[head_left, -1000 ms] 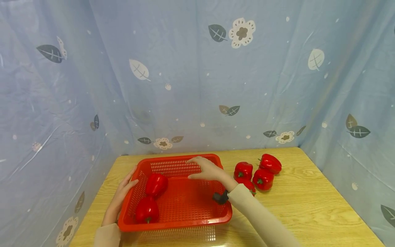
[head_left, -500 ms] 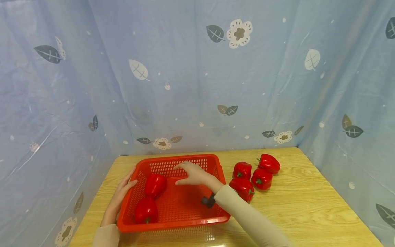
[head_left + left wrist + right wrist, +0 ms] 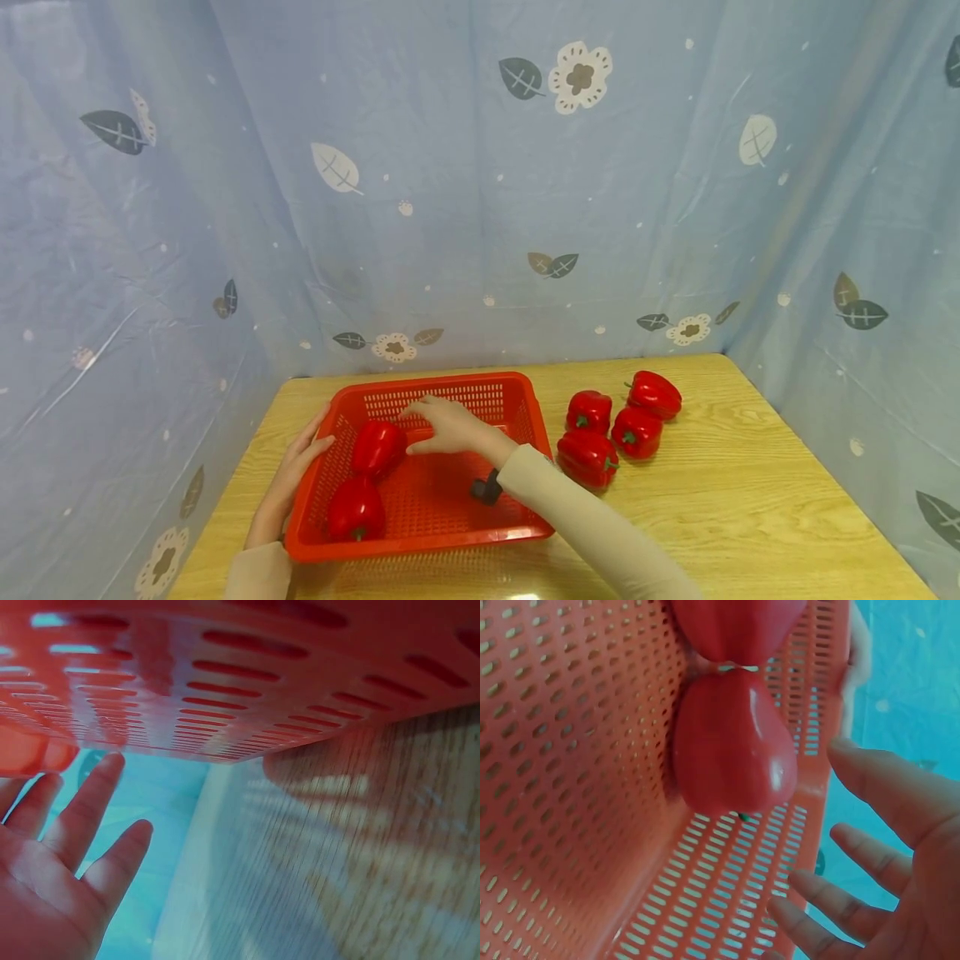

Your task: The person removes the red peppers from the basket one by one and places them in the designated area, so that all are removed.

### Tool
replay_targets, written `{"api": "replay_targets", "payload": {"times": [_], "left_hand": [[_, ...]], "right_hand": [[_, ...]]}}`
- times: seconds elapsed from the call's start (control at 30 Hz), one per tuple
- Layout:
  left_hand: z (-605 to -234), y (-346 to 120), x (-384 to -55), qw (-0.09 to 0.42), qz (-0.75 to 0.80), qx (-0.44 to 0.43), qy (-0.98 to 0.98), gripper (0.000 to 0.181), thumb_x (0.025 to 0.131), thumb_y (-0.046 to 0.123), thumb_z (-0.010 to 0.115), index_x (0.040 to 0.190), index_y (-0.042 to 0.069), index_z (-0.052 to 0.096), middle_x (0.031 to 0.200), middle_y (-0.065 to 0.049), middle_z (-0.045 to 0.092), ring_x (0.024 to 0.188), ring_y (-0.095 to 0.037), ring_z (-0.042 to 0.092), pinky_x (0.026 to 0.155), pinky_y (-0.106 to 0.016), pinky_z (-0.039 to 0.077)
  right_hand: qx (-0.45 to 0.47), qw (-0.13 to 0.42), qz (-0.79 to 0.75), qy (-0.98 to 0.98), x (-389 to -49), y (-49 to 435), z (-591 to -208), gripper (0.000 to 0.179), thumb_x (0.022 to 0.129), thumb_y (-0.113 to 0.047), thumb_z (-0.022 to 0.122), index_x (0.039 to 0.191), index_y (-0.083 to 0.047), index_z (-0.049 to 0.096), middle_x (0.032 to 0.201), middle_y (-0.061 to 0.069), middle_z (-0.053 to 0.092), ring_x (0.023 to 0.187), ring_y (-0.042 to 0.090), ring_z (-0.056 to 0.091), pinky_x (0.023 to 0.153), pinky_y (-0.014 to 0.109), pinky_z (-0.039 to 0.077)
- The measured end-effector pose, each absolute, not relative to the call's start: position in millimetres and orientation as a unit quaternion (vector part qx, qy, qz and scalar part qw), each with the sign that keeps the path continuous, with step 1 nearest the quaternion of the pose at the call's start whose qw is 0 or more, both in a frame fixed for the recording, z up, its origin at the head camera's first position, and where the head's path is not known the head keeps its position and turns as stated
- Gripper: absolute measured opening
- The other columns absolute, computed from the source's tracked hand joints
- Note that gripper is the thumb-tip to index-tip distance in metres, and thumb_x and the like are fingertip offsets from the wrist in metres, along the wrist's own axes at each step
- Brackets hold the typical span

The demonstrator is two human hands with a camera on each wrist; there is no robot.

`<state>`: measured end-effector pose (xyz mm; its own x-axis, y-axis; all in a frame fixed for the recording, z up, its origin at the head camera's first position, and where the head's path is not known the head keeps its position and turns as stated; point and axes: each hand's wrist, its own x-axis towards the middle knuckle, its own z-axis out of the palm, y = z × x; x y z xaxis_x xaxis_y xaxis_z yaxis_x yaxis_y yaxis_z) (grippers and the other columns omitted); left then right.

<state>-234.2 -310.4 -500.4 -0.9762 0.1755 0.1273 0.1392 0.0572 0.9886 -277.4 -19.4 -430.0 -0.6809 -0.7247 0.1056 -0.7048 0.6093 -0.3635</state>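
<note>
A red plastic basket [image 3: 427, 546] with slotted walls holds two red bell peppers on its left side. The farther bell pepper [image 3: 377, 448] lies at the upper left, touching the nearer bell pepper [image 3: 356, 510]. My left hand [image 3: 294, 467] rests against the basket's left rim; in the left wrist view its fingers [image 3: 84, 810] extend straight along the outer wall. Over the basket, my right hand [image 3: 450, 429] hovers with fingers spread and nothing in it. Its fingertips are just right of the farther pepper, which the right wrist view also shows close by.
Right of the basket, several more red bell peppers sit clustered on the wooden table [image 3: 750, 500], the nearest pepper [image 3: 588, 458] close to the basket's wall. Blue floral curtains [image 3: 450, 208] enclose the table. A black wrist device [image 3: 487, 487] hangs under my right wrist.
My right hand has moved left across the basket, from its right part toward the farther bell pepper inside. My left hand has stayed at the rim.
</note>
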Motion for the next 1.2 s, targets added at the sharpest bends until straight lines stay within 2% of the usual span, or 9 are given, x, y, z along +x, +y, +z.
{"api": "replay_targets", "payload": {"times": [0.23,0.6,0.8,1.03,1.2], "left_hand": [[-501.2,-310.3,-235.3,0.006,0.677,0.096,0.73,0.055,0.1,0.019,0.041,0.15,0.024,0.018,0.152,-0.015,0.019,0.108,-0.008,0.057,0.081,-0.032,0.053],[-502.6,-312.3,-236.6,0.009,0.678,0.1,0.728,0.056,0.1,0.017,0.04,0.15,0.024,0.017,0.154,-0.014,0.015,0.11,-0.007,0.055,0.082,-0.03,0.052],[-502.2,-311.0,-238.4,0.009,0.677,0.116,0.726,0.056,0.1,0.017,0.04,0.15,0.022,0.016,0.153,-0.018,0.016,0.11,-0.008,0.055,0.082,-0.031,0.053],[-499.8,-309.6,-238.4,0.011,0.683,0.115,0.722,0.057,0.099,0.017,0.041,0.15,0.022,0.016,0.151,-0.021,0.017,0.109,-0.008,0.056,0.082,-0.032,0.053],[-499.4,-311.1,-236.8,0.011,0.677,0.108,0.728,0.057,0.099,0.018,0.042,0.15,0.022,0.015,0.152,-0.02,0.017,0.108,-0.006,0.055,0.082,-0.031,0.052]], "right_hand": [[-0.401,0.019,-0.161,0.902,-278.0,-36.1,-431.3,0.055,0.081,-0.04,0.069,0.13,-0.02,0.052,0.13,0.002,0.052,0.12,0.02,0.048,0.099,0.038,0.04],[-0.393,0.01,-0.111,0.913,-275.3,-65.9,-439.6,0.062,0.08,-0.041,0.07,0.135,-0.026,0.046,0.131,0.001,0.049,0.119,0.019,0.049,0.097,0.038,0.042],[-0.384,-0.001,-0.071,0.92,-277.5,-77.9,-445.8,0.064,0.079,-0.042,0.071,0.135,-0.027,0.045,0.129,0.0,0.05,0.115,0.019,0.052,0.094,0.037,0.044],[-0.365,0.022,-0.063,0.929,-284.8,-86.1,-456.8,0.076,0.077,-0.041,0.072,0.143,-0.03,0.034,0.139,0.002,0.042,0.123,0.022,0.047,0.098,0.039,0.042],[-0.362,0.033,-0.07,0.929,-286.5,-88.4,-461.0,0.08,0.077,-0.041,0.073,0.144,-0.028,0.031,0.139,0.001,0.044,0.124,0.019,0.046,0.099,0.037,0.041]]}}
